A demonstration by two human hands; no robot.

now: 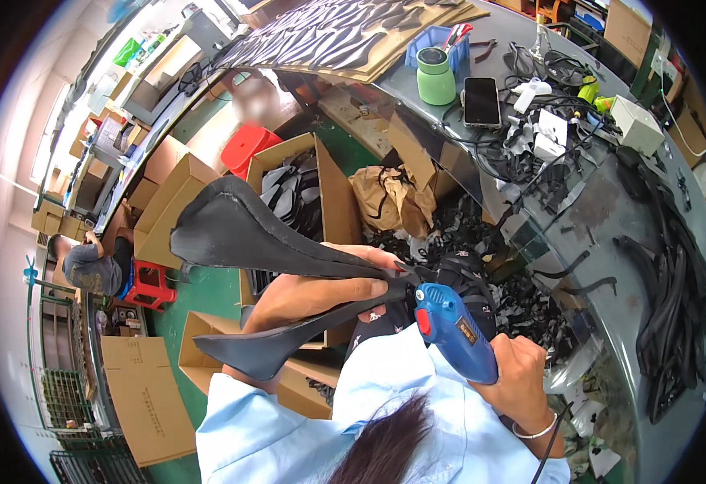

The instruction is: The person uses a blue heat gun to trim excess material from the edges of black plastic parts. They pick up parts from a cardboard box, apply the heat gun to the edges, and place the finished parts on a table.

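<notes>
My left hand (308,298) is closed around a black bicycle saddle cover (244,230), gripped where it narrows. Its broad end points left, and a second black flap (260,348) of similar shape spreads out below my fingers; whether the two are joined I cannot tell. In my right hand (518,375) is a blue corded power tool (462,335) with a red button, fingers wrapped round its lower body. The tool's head meets the narrow tip of the black pieces, and its working end is hidden there.
Below my hands stand open cardboard boxes (333,189), one full of black pieces, and a heap of black scraps (530,315). The table (611,323) on the right bears a green jar (435,77), a phone (482,102) and black strips (679,298). A person (91,266) sits far left.
</notes>
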